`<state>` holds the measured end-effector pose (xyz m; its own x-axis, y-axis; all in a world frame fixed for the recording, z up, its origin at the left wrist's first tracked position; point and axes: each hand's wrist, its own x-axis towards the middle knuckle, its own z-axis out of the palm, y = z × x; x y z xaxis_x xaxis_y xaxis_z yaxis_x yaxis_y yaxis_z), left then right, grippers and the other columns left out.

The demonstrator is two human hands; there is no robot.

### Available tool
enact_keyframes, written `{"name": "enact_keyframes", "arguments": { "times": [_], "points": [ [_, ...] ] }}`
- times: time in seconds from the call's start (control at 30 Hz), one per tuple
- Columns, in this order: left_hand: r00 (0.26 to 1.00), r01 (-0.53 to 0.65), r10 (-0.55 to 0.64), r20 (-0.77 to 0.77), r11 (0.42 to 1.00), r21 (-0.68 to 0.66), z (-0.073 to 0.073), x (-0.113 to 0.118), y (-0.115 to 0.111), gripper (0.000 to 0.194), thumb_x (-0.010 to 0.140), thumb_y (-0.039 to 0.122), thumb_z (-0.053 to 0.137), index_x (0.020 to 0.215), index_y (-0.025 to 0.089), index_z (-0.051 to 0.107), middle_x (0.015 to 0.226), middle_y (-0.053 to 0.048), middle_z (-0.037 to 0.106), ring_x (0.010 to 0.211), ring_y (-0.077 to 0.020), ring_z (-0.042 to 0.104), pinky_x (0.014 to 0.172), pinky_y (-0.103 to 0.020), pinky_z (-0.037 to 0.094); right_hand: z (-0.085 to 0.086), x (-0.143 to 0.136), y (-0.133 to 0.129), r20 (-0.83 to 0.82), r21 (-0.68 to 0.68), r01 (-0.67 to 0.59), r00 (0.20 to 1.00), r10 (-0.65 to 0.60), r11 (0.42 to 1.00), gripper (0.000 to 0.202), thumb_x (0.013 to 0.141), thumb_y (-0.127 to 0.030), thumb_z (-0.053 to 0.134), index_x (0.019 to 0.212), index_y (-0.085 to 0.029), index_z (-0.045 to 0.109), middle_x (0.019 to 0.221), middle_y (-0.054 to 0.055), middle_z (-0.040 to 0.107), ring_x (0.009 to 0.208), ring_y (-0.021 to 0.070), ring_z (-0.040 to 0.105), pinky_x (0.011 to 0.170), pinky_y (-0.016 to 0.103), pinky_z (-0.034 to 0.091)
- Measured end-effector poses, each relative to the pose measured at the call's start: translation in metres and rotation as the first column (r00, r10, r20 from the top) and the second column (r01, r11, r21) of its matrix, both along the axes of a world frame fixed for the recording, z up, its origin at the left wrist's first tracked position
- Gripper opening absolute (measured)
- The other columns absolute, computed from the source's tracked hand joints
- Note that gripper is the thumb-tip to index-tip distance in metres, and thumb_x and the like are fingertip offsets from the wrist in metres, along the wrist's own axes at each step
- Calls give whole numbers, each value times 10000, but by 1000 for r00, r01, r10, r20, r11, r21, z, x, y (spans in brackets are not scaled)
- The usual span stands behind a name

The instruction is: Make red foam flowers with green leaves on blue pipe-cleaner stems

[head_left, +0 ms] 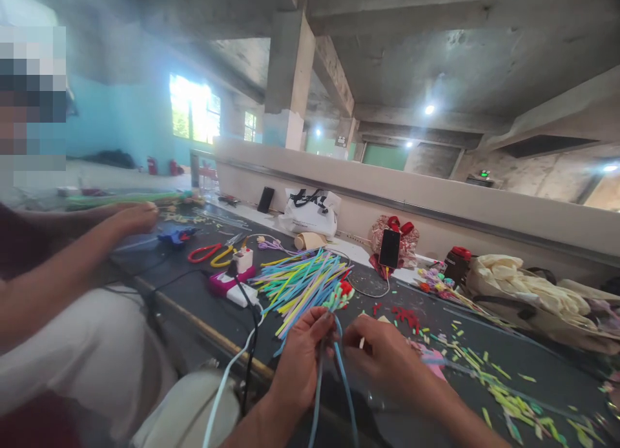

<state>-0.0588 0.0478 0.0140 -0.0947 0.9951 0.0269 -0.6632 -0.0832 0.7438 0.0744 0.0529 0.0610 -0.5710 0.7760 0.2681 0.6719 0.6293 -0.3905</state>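
Observation:
My left hand (pixel 307 345) is closed in a pinch around the base of a small flower bunch (pixel 339 295) with mint-green and red tips. Pale blue stems (pixel 345 377) hang down below those fingers. Just to the right, my right hand (pixel 387 354) has its fingers curled in beside the blue stems. A small pale bit shows at its fingertips, but what it grips is hard to make out. Behind both hands lies a pile of fuzzy stems (pixel 303 283) in blue, yellow, green and lilac, probably pipe cleaners.
Scissors with red and yellow handles (pixel 213 253) lie left of a purple-and-white power strip (pixel 235 285) with cables. Red scraps (pixel 405 319) and yellow-green clippings (pixel 513 396) cover the right side. A phone (pixel 389 248) leans at the back. A co-worker's arm (pixel 92 248) reaches in from the left.

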Motion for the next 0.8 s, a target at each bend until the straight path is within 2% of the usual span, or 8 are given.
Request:
{"name": "enact_keyframes", "arguments": {
  "times": [0.07, 0.13, 0.27, 0.33, 0.43, 0.57, 0.67, 0.8],
  "points": [
    [1000, -21, 21, 12, 1000, 1, 1, 2, -1, 165, 637, 264, 654, 692, 167, 533, 527, 57, 541, 442, -53, 458, 424, -160, 335, -5, -4, 4, -232, -192, 34, 970, -79, 981, 67, 724, -200, 540, 777, -177, 575, 655, -11, 597, 553, 118, 540, 477, 199, 362],
    [999, -48, 48, 7, 999, 8, 0, 4, -1, 155, 637, 255, 657, 692, 167, 541, 541, 54, 555, 455, -54, 469, 445, -164, 353, -5, -10, 5, -440, -285, 22, 885, -151, 958, 123, 734, -272, 554, 793, -163, 549, 665, -7, 588, 515, 108, 535, 453, 195, 384],
    [992, -123, 124, -33, 992, 30, -5, 2, 0, 134, 630, 249, 661, 681, 157, 578, 542, 44, 572, 477, -66, 490, 472, -176, 372, -9, -24, 7, -693, -265, 51, 684, -227, 963, 185, 733, -340, 565, 718, -163, 516, 606, -36, 537, 428, 73, 476, 414, 183, 395],
    [983, -171, 173, -61, 984, 39, -7, 0, 1, 124, 621, 243, 665, 661, 152, 591, 522, 50, 565, 466, -64, 478, 466, -176, 368, -15, -29, 9, -738, -253, 48, 636, -225, 966, 181, 710, -334, 582, 717, -158, 535, 579, -40, 536, 414, 72, 456, 395, 180, 390],
    [965, -231, 235, -113, 972, 51, -7, -1, 3, 112, 606, 232, 674, 634, 144, 610, 501, 52, 568, 442, -65, 456, 448, -182, 358, -24, -35, 14, -747, -266, 28, 626, -224, 964, 169, 678, -304, 598, 725, -143, 589, 560, -24, 572, 413, 82, 448, 388, 186, 367],
    [948, -262, 269, -168, 963, 62, -6, 1, 5, 94, 584, 217, 683, 613, 146, 628, 482, 57, 571, 430, -68, 448, 435, -183, 354, -30, -39, 17, -752, -286, 102, 593, -289, 953, 156, 649, -271, 606, 573, -135, 596, 452, -40, 516, 416, 89, 422, 400, 191, 325],
    [949, -240, 247, -193, 969, 61, -8, 2, 6, 92, 579, 220, 686, 610, 148, 637, 483, 54, 578, 434, -72, 459, 426, -179, 354, -30, -39, 16, -758, -295, 127, 572, -313, 947, 173, 655, -256, 588, 533, -134, 572, 447, -49, 483, 430, 86, 405, 418, 192, 316],
    [966, -148, 155, -207, 988, 45, -11, 1, 7, 128, 607, 252, 680, 658, 138, 653, 496, 36, 594, 443, -77, 479, 419, -175, 368, -30, -37, 15, -761, -304, 123, 564, -319, 945, 209, 670, -248, 557, 495, -152, 495, 439, -66, 423, 430, 78, 366, 421, 188, 296]
  ]
}}
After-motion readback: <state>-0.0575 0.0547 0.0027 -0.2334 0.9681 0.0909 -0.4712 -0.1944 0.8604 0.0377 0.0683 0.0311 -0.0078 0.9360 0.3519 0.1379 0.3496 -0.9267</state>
